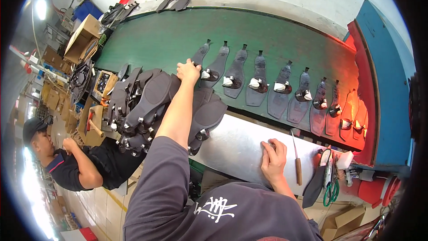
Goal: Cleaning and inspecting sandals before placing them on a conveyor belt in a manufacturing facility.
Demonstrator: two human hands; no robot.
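On the green belt (169,40) a row of dark soles runs from the left hand (188,71) away rightward to the glowing red oven mouth (356,111), each sole lying with its long axis across the belt, narrow tip pointing to the far edge. Left hand sits at the near end of the leftmost sole (200,58), fingers curled down onto its heel block; whether they pinch it or only press cannot be told, as the knuckles hide the fingertips. Just beside that wrist, on the near side, lies a heap of soles (151,107). Right hand (273,160) rests flat and spread on the steel ledge (236,147), holding nothing, well apart from the row; an awl (296,160) lies just beside it. Left hand is plainly the nearer
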